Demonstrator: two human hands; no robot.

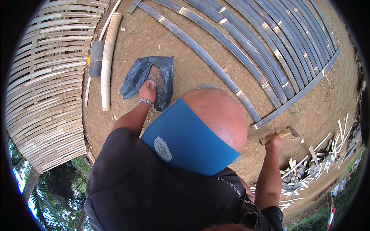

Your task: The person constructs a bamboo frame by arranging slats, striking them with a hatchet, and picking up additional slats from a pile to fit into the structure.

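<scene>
My left hand [148, 91], a bracelet at its wrist, reaches into the mouth of a black plastic bag [166, 75] lying on the ground. Its fingers are closed around something too small to make out. Brown, loose-looking contents [155, 72] show in the bag's opening beside the fingers. Off to the right, my right hand [274, 141] grips the wooden handle of a hammer [285, 133]. The hammer's dark metal head points away to the right, just above the bare earth and apart from the bamboo.
Dark split bamboo strips [231, 46] lie in rows ahead, meeting a crosswise strip [300, 98]. Left stand a slatted bamboo panel [50, 88], a bamboo pole [111, 57] and a dark cylinder [96, 58]. Bamboo offcuts [304, 171] heap at right. Blue cloth [189, 138] blocks the middle ground.
</scene>
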